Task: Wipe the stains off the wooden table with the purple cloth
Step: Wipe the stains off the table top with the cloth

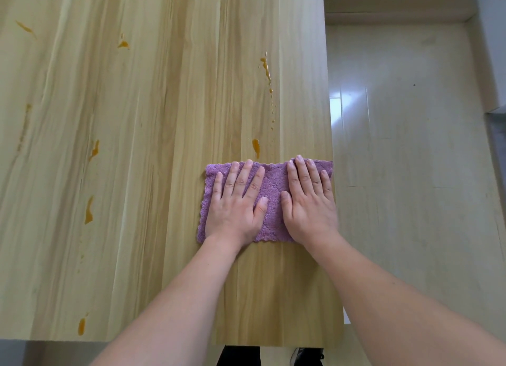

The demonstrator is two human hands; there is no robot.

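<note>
Both hands flat on the purple cloth (273, 198), right of centre, stains unwiped.

Across the left half of the counter (153, 97): orange streaks at upper left (26, 29), mid-left (94, 149), lower left (81, 326). Further right, a long dribble (267, 70) and a thicker drop (256, 146), just above the cloth's far edge, not touching. On the cloth, left hand (236, 204) pressing down, fingers (244, 176) straight and slightly spread; beside it right hand (309, 201), fingers (301, 174) straight and closer together, also pressing flat. Cloth's right end level with the counter edge, tiled floor (410, 146) beyond. Likely risks: pushing forward may smear wet orange rather than lift it; sideways drift could slide the cloth off the edge; far-left stains easily missed.
</note>
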